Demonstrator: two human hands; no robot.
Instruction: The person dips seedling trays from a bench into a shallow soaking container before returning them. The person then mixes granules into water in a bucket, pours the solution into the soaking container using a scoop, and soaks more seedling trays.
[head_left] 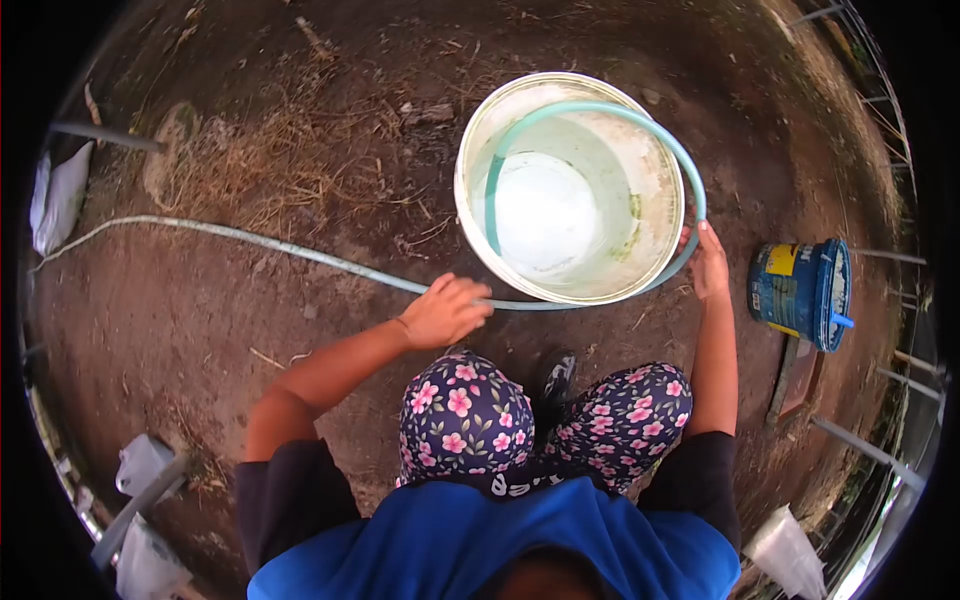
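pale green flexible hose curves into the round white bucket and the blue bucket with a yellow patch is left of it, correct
No: the head view shows the blue bucket with a yellow patch right of the round white bucket, not left. The pale green flexible hose does curve into the latter.

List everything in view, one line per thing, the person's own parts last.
Bucket: one, off-white, ahead of the knees
Hose: one, greenish, from the left past the bucket's near side, looping into it
Pail: one, blue with yellow, at right
Flat piece: one, brownish, below the pail
Bags: four, whitish, around the edges
Poles: several, grey, around the edges
Straw: scattered, tan, left of the bucket
Ground: one, brown, throughout
Shirt: one, blue with dark sleeves, bottom
Trousers: one pair, dark with pink flowers, bottom centre
Shoe: one visible, black, between the knees
Hands: two, bare; left and right at the hose
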